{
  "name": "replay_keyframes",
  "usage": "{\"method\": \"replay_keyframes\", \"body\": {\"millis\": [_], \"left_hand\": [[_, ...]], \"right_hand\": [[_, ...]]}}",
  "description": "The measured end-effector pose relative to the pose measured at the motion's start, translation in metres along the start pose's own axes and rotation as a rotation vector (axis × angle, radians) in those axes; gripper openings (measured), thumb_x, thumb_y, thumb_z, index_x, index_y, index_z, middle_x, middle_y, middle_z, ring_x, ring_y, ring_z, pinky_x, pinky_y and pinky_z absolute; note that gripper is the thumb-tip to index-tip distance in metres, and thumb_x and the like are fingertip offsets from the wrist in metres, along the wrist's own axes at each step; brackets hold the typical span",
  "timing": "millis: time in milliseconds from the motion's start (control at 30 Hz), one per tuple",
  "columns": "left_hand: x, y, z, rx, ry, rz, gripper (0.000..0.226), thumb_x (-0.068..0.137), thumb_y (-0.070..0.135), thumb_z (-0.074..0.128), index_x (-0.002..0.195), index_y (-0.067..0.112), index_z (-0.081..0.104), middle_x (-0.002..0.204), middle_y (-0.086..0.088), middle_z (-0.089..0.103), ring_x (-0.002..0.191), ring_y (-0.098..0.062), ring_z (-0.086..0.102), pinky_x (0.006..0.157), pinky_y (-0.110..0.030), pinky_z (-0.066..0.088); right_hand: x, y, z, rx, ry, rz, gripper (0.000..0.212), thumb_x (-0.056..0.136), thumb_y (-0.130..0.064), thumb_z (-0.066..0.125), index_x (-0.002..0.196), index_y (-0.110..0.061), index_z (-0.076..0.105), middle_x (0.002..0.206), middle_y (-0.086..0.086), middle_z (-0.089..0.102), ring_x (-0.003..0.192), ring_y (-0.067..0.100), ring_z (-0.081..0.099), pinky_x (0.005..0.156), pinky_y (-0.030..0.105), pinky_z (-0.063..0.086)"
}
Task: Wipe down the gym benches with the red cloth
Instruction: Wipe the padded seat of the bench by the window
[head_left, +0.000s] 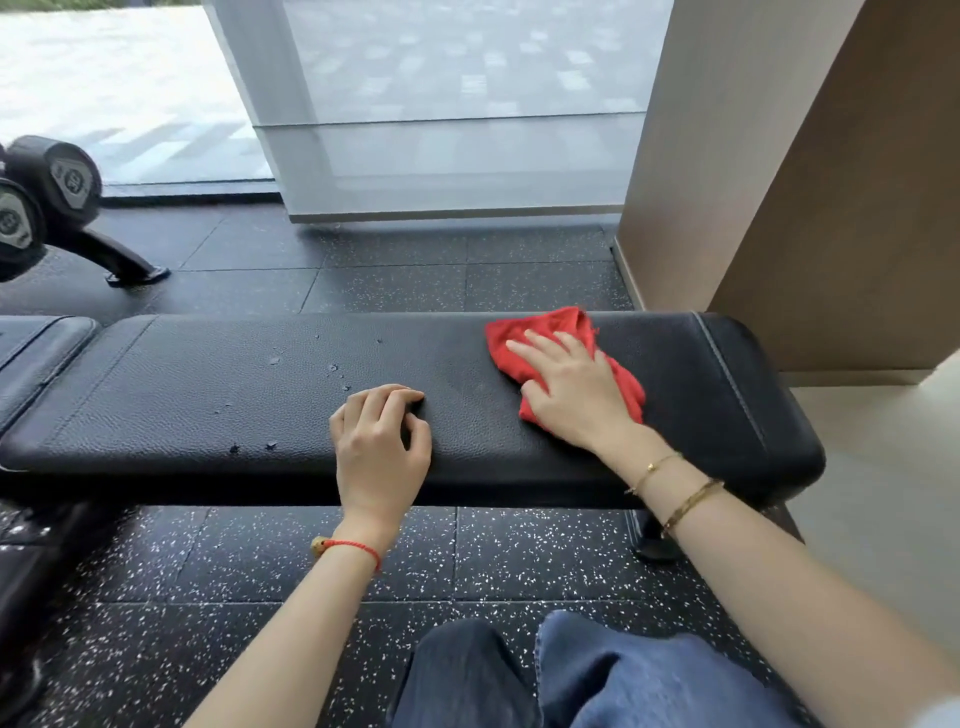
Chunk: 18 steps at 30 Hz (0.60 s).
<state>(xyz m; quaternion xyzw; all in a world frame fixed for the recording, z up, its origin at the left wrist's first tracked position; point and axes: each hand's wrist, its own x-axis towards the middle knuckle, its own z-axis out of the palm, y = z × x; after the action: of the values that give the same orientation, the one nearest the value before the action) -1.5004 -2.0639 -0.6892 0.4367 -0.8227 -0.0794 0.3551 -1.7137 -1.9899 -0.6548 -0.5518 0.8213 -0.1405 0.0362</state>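
Right hand (574, 395) lies flat, fingers spread, pressing the red cloth (550, 340) onto the black desk (208, 395); cloth pokes out at its 12 o'clock and underneath the palm. Left hand (382, 441), at the right hand's 9 o'clock, rests on the pad with fingers curled, holding nothing. Droplets (332, 369) sit at the left hand's 11 o'clock.

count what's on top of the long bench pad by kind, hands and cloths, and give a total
hands: 2, the left hand curled on the bench pad holding nothing, the right hand flat on the cloth
red cloth: 1
total: 3
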Motion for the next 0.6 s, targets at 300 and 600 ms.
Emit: {"method": "replay_keyframes", "body": {"millis": [300,600], "left_hand": [[-0.001,0.001,-0.001,-0.002,0.005,0.008,0.022,0.087,0.016,0.054,0.102,0.016,0.07,0.107,0.002,0.069,0.106,-0.026,0.058,0.1,-0.044,0.039],[0.003,0.008,-0.001,0.058,-0.027,-0.039,0.02,0.083,0.006,0.065,0.099,0.017,0.07,0.106,0.0,0.069,0.107,-0.027,0.057,0.099,-0.045,0.033]], "right_hand": [[-0.048,0.04,-0.013,0.028,0.008,-0.114,0.055,0.088,-0.038,0.044,0.142,-0.045,0.038,0.154,-0.019,0.033,0.143,0.014,0.026,0.114,0.042,0.026],[-0.019,0.012,-0.006,0.035,-0.019,-0.052,0.054,0.091,-0.035,0.044,0.145,-0.042,0.036,0.156,-0.014,0.029,0.145,0.018,0.021,0.118,0.047,0.016]]}}
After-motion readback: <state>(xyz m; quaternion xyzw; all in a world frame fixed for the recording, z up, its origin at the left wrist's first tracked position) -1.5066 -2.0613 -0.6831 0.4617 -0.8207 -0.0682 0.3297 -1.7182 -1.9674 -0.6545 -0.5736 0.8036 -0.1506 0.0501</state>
